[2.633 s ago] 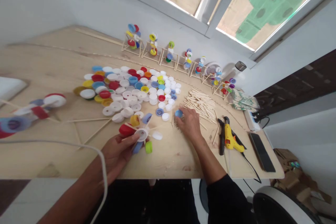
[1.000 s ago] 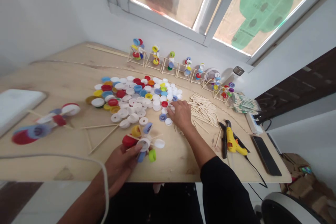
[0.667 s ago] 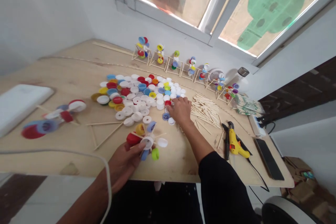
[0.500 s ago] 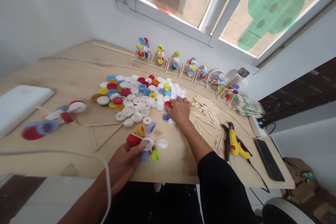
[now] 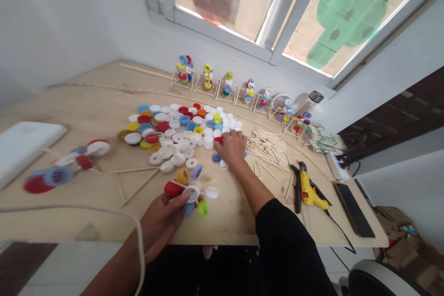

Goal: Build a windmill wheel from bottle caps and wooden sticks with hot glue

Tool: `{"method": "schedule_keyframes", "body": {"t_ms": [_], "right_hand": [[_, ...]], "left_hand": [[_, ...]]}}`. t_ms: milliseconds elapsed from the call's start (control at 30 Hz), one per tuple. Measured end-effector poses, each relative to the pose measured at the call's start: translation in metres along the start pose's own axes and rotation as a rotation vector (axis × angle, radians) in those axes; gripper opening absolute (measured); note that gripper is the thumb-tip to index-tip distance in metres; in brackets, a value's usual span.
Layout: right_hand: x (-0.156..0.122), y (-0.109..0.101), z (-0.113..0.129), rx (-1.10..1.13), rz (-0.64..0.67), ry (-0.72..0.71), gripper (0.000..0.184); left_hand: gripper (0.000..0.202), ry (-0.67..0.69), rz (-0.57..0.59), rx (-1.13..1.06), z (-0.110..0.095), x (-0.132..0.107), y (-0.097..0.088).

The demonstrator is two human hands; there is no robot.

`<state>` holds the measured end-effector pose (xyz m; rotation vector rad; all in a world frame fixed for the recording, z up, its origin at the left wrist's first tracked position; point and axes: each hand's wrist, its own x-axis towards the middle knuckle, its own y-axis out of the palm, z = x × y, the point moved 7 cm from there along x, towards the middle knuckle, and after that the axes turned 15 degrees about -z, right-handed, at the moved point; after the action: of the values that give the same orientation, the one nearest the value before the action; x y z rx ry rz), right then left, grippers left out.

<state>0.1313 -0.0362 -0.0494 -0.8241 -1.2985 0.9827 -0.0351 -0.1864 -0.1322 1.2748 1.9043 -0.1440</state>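
My left hand (image 5: 166, 215) grips a pinwheel-like wheel made of bottle caps on sticks, pinching its white hub cap (image 5: 191, 193) between thumb and fingers. Red, yellow, blue, white and green caps stick out around that hub. Further off, my right hand (image 5: 231, 148) rests at the right edge of a pile of loose bottle caps (image 5: 178, 136). Its fingers curl downward beside a red cap (image 5: 218, 140), and their tips are hidden. Blue and white caps lie just under this hand. To its right is a heap of wooden sticks (image 5: 267, 148).
A second cap wheel (image 5: 69, 166) lies at left near a white box (image 5: 27, 148). Several framed cap wheels (image 5: 227, 88) line the back. A yellow glue gun (image 5: 310, 192), a phone (image 5: 354, 210) and a bagged bundle of sticks (image 5: 324, 139) are at right. A white cable (image 5: 104, 210) crosses the front left.
The whole view has shifted slightly. Both hands keep nearly the same places, the left on the cap wheel and the right at the pile's edge.
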Motion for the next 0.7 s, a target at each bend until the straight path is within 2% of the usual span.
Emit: {"method": "schedule_keyframes", "body": {"t_ms": [100, 167, 333, 433, 500, 600, 700], "right_hand": [[-0.004, -0.011, -0.005, 0.051, -0.030, 0.038, 0.031], [-0.015, -0.024, -0.013, 0.106, -0.073, 0.063, 0.028], [-0.081, -0.054, -0.031, 0.255, -0.141, 0.006, 0.019], [-0.120, -0.057, -0.032, 0.262, -0.143, -0.032, 0.015], [-0.136, -0.055, -0.031, 0.240, -0.140, -0.036, 0.017], [-0.147, -0.054, -0.031, 0.226, -0.128, -0.040, 0.030], [-0.153, -0.069, -0.049, 0.243, -0.166, -0.030, 0.034]], "left_hand": [[0.028, -0.017, -0.007, -0.016, -0.001, -0.001, 0.001], [0.029, -0.034, -0.007, -0.013, -0.004, -0.005, 0.003], [0.031, -0.028, 0.013, 0.016, -0.013, -0.012, 0.010], [0.028, -0.022, 0.028, 0.039, -0.013, -0.013, 0.017], [0.025, -0.023, 0.026, 0.057, -0.011, -0.013, 0.023], [0.021, -0.019, 0.016, 0.072, -0.008, -0.012, 0.027], [0.022, -0.002, 0.026, 0.069, -0.003, -0.008, 0.027]]}}
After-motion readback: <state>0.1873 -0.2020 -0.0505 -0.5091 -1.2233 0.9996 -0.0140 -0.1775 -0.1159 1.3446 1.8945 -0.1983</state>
